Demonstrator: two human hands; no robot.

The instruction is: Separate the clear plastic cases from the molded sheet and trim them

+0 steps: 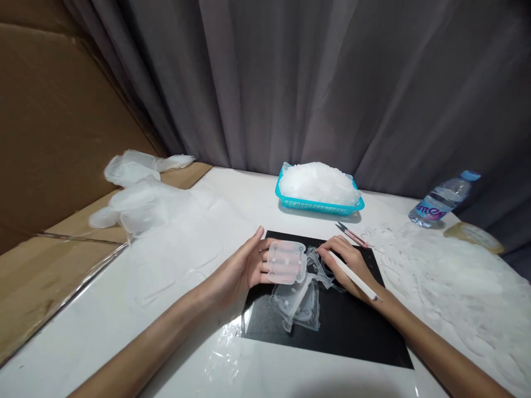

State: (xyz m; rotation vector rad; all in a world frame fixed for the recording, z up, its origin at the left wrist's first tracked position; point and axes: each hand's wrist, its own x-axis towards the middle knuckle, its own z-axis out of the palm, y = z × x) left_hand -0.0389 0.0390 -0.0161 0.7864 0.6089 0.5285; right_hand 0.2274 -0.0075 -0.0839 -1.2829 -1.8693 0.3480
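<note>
My left hand [244,265] holds a clear, rounded silicone piece [287,262] with small studs, lifted above a black mat [332,326]; my fingers show through it. My right hand [346,260] is closed in a pen grip on a thin white tool [352,275], its tip near the piece's right edge. More clear silicone pieces and trimmed scraps [296,304] lie on the mat below both hands.
A teal basket [319,205] piled with clear pieces stands behind the mat. Small snips [352,234] lie beside the mat. A water bottle [442,200] lies at right, plastic scraps [448,282] spread below it. Plastic bags [136,193] and cardboard [53,138] are at left.
</note>
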